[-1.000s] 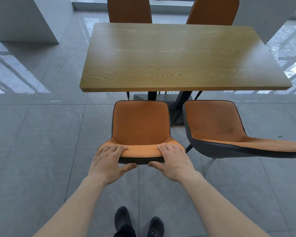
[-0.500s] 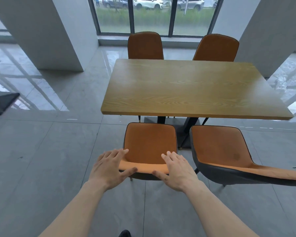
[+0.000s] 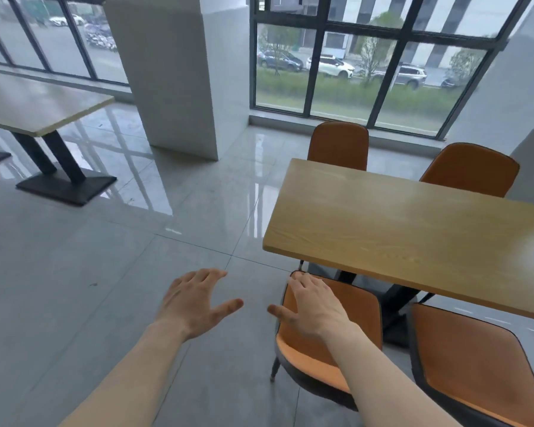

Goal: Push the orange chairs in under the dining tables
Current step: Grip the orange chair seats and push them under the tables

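Both of your hands are open now and they grasp nothing. Your left hand (image 3: 195,303) hangs with spread fingers over the bare floor (image 3: 74,288), and your right hand (image 3: 313,306) floats over the front of the near chair (image 3: 346,306), flat and loose; I cannot tell if it touches the seat or is only above it. One second ago both hands were clamped on the backrest of this chair, and half a second ago they were already lifting off, so the push on it looks finished.

This chair stands at about 5 o'clock from your hands, with the front of its seat under the near edge of the dining table (image 3: 413,229). A second orange chair (image 3: 475,359) is just beside it at 4 o'clock, its seat front also close under the table edge, but its back runs out of the picture, so I cannot say how far in it is. Two more orange chairs (image 3: 339,146) stand at the far side of the table, around 1 o'clock.

Your view has also turned to the left. Another table (image 3: 37,106) on a black foot is now visible at 10 o'clock, well apart, beyond the white pillar (image 3: 173,72). No chair shows beside it. I judge that you are leaving this chair for the next one.
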